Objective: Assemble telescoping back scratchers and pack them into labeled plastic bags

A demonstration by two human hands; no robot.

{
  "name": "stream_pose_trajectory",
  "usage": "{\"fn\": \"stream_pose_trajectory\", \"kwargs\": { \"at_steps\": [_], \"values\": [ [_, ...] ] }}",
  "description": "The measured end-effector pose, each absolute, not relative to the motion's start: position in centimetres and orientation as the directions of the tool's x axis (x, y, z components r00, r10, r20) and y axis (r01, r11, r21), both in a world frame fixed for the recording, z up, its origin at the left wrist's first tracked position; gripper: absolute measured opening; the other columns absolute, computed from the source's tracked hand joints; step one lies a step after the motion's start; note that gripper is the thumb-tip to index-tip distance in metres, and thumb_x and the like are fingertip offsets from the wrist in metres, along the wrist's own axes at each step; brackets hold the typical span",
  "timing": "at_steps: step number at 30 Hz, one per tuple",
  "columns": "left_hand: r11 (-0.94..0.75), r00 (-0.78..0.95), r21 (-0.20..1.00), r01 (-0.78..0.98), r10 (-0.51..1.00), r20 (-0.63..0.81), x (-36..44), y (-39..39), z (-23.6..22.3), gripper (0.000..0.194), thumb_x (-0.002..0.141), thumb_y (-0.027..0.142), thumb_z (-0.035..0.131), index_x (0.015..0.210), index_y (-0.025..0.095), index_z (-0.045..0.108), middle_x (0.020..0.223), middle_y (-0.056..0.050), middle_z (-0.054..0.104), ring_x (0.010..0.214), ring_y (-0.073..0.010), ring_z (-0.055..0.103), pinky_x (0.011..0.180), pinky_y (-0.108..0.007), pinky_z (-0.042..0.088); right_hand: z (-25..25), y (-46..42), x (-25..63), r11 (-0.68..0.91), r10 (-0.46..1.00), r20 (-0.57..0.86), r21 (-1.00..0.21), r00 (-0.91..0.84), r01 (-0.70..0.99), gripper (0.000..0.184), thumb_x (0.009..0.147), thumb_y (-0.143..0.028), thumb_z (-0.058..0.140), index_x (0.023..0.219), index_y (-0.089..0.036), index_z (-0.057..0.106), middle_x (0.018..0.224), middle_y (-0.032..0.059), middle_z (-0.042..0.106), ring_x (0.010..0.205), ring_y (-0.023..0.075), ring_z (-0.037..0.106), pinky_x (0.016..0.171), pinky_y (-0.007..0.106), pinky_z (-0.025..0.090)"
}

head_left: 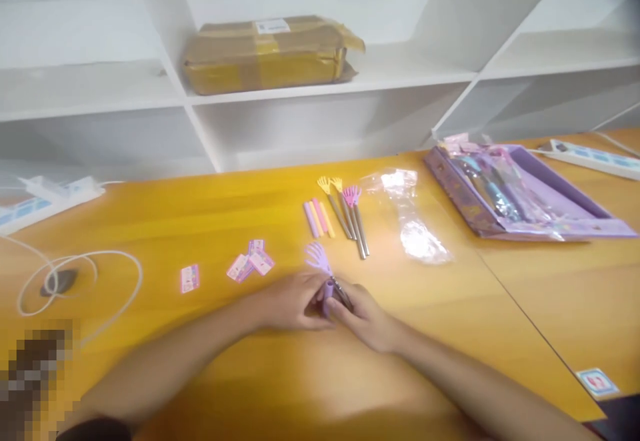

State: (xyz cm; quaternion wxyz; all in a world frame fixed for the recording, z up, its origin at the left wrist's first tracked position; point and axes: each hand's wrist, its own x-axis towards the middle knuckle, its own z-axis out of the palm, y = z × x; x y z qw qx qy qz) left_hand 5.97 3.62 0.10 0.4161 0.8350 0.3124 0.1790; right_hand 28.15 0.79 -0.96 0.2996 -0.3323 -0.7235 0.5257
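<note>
Cupping a lilac tube above the surface, the left hand meets the right hand, which grips the purple scratcher, thumb against the tube; from where I stand, a slackened hold could let the tube slip and roll away.

The left forearm is shown bare, and toward the elbow the dark, curved edge of a plain sleeve can be seen. The right forearm is likewise shown uncovered.
</note>
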Motion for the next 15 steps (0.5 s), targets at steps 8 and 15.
{"fn": "stream_pose_trajectory", "kwargs": {
  "at_steps": [8,15],
  "values": [
    [-0.434,0.745,0.794,0.426,0.666,-0.035,6.3,3.9,0.9,0.015,0.105,0.037,0.057,0.101,0.023,0.055,0.096,-0.005,0.067,0.082,-0.0203,0.057,0.077,-0.032,0.042,-0.3,1.4,28.8,0.207,0.807,0.137,-0.977,-0.575,0.058,0.036,0.113,-0.047,0.047,0.106,-0.018,0.067,0.098,0.0048,0.068,0.09,0.0163,0.064,0.086,0.027,0.051],
    [-0.424,0.678,0.764,0.487,0.735,-0.025,5.7,4.4,1.0,0.029,0.112,0.042,0.045,0.113,0.022,0.065,0.1,-0.006,0.068,0.092,-0.0221,0.063,0.083,-0.033,0.043,0.0,2.8,30.5,0.185,0.925,0.142,-0.979,-0.353,0.09,0.056,0.112,-0.06,0.04,0.099,-0.019,0.075,0.064,0.0003,0.056,0.062,0.0162,0.055,0.067,0.03,0.048]
  ]
}}
